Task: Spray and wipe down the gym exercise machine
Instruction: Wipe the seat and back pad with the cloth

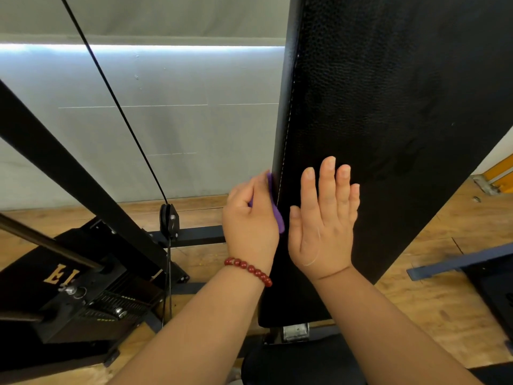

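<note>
Up close, the person's left hand curls around a purple cloth and holds it against the left side edge of the black padded backrest, by the white stitching. The right hand lies flat on the pad's face, fingers straight, just beside the left. A red bead bracelet circles the left wrist. Left of the pad, a black cable runs down to a pulley over the wooden floor.

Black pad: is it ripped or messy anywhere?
No rips show. The black pad has dull smeary streaks toward its right side, maybe wipe marks. The left hand holds a purple cloth against its left edge.
</note>
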The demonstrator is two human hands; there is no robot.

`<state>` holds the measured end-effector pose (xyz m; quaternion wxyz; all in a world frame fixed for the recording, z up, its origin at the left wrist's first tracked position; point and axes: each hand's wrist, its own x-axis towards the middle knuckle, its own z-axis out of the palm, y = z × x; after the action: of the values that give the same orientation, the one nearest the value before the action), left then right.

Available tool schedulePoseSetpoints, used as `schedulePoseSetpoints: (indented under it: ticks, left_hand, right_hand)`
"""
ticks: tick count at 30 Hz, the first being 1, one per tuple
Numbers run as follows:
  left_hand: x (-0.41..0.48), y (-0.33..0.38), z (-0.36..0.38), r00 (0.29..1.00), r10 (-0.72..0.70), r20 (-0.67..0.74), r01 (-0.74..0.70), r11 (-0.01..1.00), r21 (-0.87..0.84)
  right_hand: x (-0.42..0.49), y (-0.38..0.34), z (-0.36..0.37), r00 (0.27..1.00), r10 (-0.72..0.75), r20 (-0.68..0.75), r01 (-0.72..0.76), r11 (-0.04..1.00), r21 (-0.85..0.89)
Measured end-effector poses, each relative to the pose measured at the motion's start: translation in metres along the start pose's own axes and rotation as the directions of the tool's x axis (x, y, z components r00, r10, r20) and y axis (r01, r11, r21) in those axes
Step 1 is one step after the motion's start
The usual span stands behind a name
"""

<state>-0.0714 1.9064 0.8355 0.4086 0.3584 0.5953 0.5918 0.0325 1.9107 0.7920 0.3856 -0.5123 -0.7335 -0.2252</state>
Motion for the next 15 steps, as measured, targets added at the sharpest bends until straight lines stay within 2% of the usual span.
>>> schedulePoseSetpoints:
  ticks: [2, 5, 12, 15]
  left_hand:
    - [0.001, 0.011, 0.004, 0.996, 0.090, -0.012, -0.090, 0.996, -0.023]
    - [-0.005, 0.009, 0.005, 0.991, 0.135, -0.018, -0.135, 0.991, -0.013]
    - [-0.009, -0.023, -0.005, 0.996, -0.078, 0.045, 0.073, 0.993, 0.089]
    - [-0.004, -0.011, -0.005, 0.999, -0.018, 0.043, 0.014, 0.995, 0.098]
  right_hand:
    - [-0.001, 0.002, 0.001, 1.000, -0.019, 0.001, 0.019, 1.000, -0.001]
    - [-0.002, 0.007, -0.001, 0.998, -0.057, 0.011, 0.057, 0.998, -0.012]
    - [-0.004, 0.013, 0.000, 0.994, -0.113, 0.012, 0.113, 0.993, -0.042]
    - [-0.007, 0.015, 0.002, 0.991, -0.136, 0.000, 0.136, 0.989, -0.058]
